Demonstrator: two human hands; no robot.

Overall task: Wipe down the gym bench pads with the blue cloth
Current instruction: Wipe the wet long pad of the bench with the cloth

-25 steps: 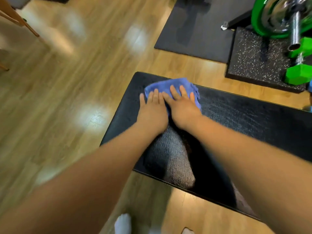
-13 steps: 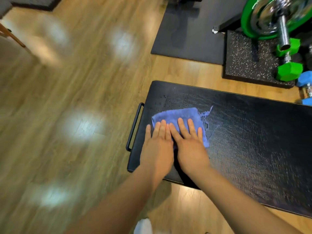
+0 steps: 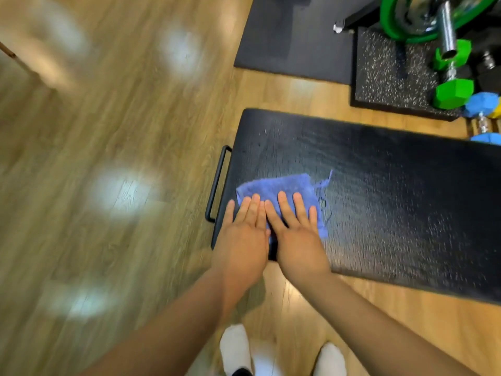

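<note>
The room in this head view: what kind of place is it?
Probably a gym: a black padded bench, a green dumbbell by a speckled rubber mat, and a barbell with a green plate.

Place: a gym, no doubt
Gear: black padded bench, green plate on a steel bar, green and blue dumbbells
Floor: wood planks, rubber mats under the weights

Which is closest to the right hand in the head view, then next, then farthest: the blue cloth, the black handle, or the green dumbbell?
1. The blue cloth, pressed under the right hand.
2. The black handle, at the bench end, beyond the left hand.
3. The green dumbbell, far off by the speckled mat, upper right.
</note>
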